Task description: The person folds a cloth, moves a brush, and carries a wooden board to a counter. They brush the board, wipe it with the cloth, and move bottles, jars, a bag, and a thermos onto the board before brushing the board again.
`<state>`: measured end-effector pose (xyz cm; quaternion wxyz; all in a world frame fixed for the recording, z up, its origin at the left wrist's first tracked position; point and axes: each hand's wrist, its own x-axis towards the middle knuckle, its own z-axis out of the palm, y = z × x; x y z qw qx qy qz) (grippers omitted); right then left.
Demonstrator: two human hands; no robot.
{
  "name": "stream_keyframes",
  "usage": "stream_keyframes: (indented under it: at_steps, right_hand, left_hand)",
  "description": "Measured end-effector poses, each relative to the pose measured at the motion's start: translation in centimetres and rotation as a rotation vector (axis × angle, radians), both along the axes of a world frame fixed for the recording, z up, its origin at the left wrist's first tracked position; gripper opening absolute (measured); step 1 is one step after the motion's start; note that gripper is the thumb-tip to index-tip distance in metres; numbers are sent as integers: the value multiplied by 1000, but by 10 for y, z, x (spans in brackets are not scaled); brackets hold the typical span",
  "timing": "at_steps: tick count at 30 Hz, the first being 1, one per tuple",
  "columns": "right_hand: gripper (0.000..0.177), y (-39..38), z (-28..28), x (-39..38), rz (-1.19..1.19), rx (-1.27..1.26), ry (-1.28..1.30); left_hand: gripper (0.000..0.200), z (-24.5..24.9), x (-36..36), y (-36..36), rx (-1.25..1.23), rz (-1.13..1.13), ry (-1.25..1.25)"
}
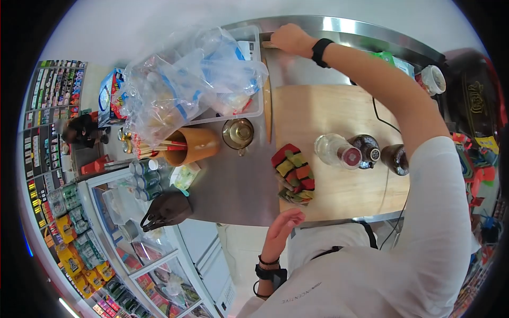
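My right hand [291, 40] is stretched out to the steel rim at the back of the counter. Its fingers are closed on a small brownish thing, too hidden to name. Below that hand a long thin wooden stick [268, 106] lies beside the plastic bin. Near the front edge of the wooden board [339, 201], my left hand [284, 222] hangs with loosely bent fingers and holds nothing. Just beyond it lies a crumpled checkered cloth [295, 172] in red, green and black. A clear glass bottle [331, 148] and two dark bottles [366, 148] [395, 159] are on the board.
Plastic bags [196, 79] fill a clear bin [260, 100] at the back left. Near it are a brown holder [199, 146] with sticks, a glass pot [237, 132] and a dark bag [168, 209]. A black cable [386, 124] crosses the board. A white tub [433, 80] is at the right.
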<state>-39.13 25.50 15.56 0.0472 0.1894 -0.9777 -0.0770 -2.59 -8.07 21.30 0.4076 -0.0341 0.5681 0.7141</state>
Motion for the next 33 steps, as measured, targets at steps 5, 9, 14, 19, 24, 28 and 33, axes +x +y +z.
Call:
stream_keyframes:
  at_steps: [5, 9, 14, 19, 24, 28, 33]
  right_hand:
    - [16, 16, -10, -1, -65, 11, -44]
    - [14, 6, -44, 13, 16, -50, 8]
    - [19, -21, -44, 36, 9, 140, -64]
    - [18, -25, -52, 31, -24, -55, 36]
    - [17, 27, -17, 35, -81, -61, -89]
    - [22, 90, 28, 71, -60, -130, -180]
    - [25, 132, 74, 166, -287, -158, -99]
  left_hand:
    - [32, -4, 0, 0, 15, 7, -5]
    - [32, -4, 0, -4, 2, 18, -10]
    - [32, -11, 4, -13, -8, 52, -24]
    - [31, -9, 3, -12, -23, 41, -6]
    - [30, -2, 3, -11, -19, 41, 24]
    - [30, -2, 0, -15, -14, 41, 76]
    - [30, 2, 0, -18, 2, 40, 114]
